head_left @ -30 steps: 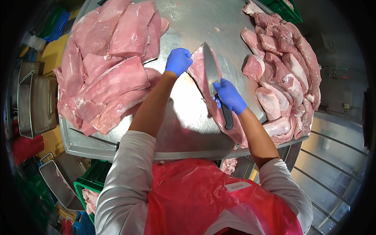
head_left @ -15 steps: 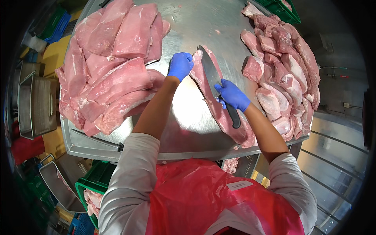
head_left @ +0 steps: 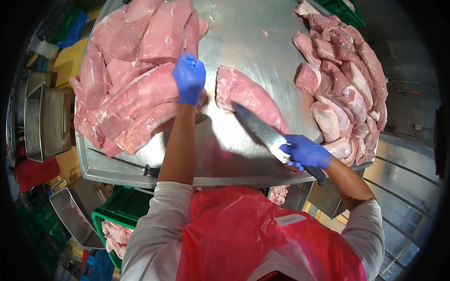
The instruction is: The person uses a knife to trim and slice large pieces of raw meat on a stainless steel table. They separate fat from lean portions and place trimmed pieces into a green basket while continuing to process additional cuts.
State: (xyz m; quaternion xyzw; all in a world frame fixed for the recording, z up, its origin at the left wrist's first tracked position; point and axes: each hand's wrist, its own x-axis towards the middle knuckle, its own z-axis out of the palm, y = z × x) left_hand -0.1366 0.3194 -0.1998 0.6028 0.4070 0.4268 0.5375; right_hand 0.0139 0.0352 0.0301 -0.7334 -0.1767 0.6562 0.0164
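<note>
Big meat pile (head_left: 136, 93) at 10 o'clock on the steel counter (head_left: 253, 28). Left hand (head_left: 189, 78) rests flat on its edge, fingers loose. One cut (head_left: 248, 96) lies dead center. Right hand (head_left: 304, 152) at 4 o'clock grips a knife (head_left: 258, 127), blade touching that cut.

1. A heap of meat cuts (head_left: 136, 84) lies along the left edge of the steel table (head_left: 262, 33).
2. A second heap (head_left: 347, 79) lines the right edge.
3. One cut (head_left: 248, 96) lies mid-table between them.
4. A sharpening steel (head_left: 124, 164) lies along the near left edge.
</note>
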